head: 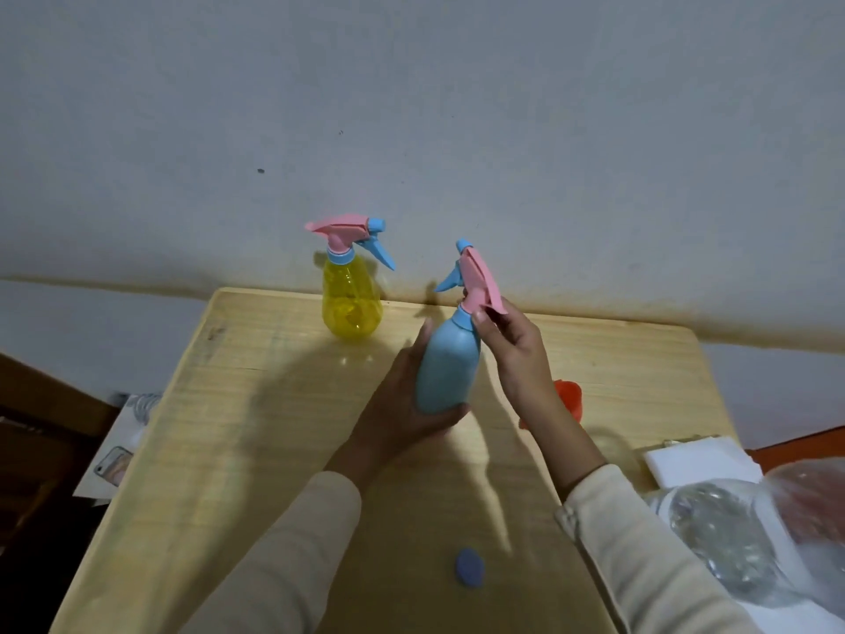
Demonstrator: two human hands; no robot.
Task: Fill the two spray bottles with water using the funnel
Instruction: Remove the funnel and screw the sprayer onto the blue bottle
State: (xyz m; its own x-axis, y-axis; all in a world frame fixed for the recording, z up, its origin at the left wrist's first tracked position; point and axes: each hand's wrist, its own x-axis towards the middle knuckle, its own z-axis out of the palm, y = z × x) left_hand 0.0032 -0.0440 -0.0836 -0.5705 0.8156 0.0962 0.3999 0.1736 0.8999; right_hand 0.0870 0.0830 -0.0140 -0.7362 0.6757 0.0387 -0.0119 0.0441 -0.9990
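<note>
— Beneath both hands is the wooden table. What do you need from me?

— Where's the bottle you're working on?

— I've got the blue spray bottle between the hands, tilted, and off the table as far as I can judge. My left hand is wrapped round its lower body, fingers curled under the base. My right hand pinches the pink spray head at the neck, thumb against fingers. The yellow spray bottle stands upright beyond the left hand, well apart, with its head on.

— Which step is that?

— Opening the first bottle, I'd say; no filling has begun. Next I'd need a firm hold below, a twist at the collar, then a straight lift so the tube clears the neck.

— Anything you can't read?

— Plenty. A clear plastic bottle lies to the right of my right forearm, blurred and cut by the frame, so I can't tell how full it is. The red funnel sits just behind my right wrist, mostly hidden. A small blue disc lies nearer me than both hands; I can't tell what it is.
</note>
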